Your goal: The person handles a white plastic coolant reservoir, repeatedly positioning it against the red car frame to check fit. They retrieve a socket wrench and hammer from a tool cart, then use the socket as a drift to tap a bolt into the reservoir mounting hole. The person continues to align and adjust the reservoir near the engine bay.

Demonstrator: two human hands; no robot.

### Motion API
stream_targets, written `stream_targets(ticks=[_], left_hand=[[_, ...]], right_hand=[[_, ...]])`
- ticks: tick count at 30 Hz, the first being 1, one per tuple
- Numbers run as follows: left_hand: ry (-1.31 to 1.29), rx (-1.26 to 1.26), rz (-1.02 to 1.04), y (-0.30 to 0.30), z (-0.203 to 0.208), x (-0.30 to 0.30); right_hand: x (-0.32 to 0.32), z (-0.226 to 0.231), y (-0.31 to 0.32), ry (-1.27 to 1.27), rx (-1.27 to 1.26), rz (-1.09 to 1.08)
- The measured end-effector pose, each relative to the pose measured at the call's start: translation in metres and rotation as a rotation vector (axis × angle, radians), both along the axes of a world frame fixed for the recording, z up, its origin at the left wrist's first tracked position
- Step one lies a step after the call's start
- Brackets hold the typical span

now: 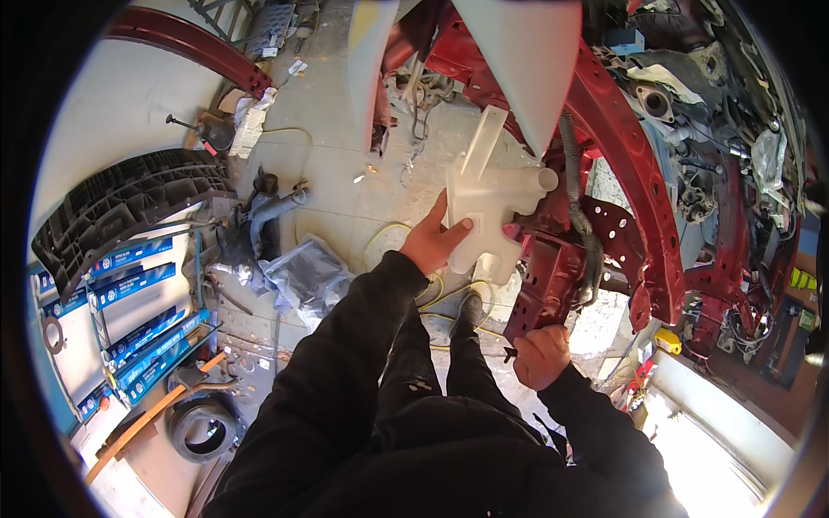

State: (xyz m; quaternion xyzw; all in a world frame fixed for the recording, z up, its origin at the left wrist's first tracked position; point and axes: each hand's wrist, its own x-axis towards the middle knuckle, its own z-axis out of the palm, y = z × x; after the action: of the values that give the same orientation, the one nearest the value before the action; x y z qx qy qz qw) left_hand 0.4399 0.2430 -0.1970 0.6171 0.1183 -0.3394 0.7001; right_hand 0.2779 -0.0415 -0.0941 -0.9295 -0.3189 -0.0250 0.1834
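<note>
My left hand (429,240) grips the left edge of a translucent white plastic fluid reservoir (496,205), thumb on its front face. The reservoir has a tall narrow neck at the top and a round opening at its right. It is held against or close to the dark red car-body frame (549,274); I cannot tell whether they touch. Lower right, my right hand (543,356) is closed, and a small dark piece (510,354) pokes out beside its fingers. What that piece is does not show clearly.
A curved red body rail (635,194) and a dark wiring harness (577,203) lie right of the reservoir. A yellow cable (432,302) loops around my feet. Left are a black plastic panel (129,203), a plastic-wrapped part (308,276), blue boxes (142,289) and a tyre (202,429).
</note>
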Motion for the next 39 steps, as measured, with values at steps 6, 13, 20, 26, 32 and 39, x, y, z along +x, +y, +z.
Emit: stream_targets(ticks=[6, 13, 20, 26, 32, 39], left_hand=[[-0.174, 0.044, 0.061, -0.008, -0.002, 0.003], [-0.002, 0.056, 0.047, 0.004, -0.027, 0.028], [-0.627, 0.545, 0.071, -0.023, -0.04, 0.037], [-0.432, -0.074, 0.306, -0.033, -0.047, 0.06], [-0.4, -0.209, 0.304, -0.024, -0.043, 0.067], [-0.409, -0.189, 0.248, -0.018, -0.029, 0.072]], right_hand=[[0.0, -0.002, 0.003, -0.036, 0.02, 0.003], [0.0, 0.001, 0.003, -0.006, -0.012, -0.003], [-0.002, 0.001, 0.001, 0.0, -0.034, -0.004], [-0.003, -0.001, 0.0, 0.026, 0.015, -0.008], [0.0, 0.001, 0.0, -0.011, -0.004, 0.004], [0.001, 0.0, -0.001, -0.042, -0.005, 0.016]])
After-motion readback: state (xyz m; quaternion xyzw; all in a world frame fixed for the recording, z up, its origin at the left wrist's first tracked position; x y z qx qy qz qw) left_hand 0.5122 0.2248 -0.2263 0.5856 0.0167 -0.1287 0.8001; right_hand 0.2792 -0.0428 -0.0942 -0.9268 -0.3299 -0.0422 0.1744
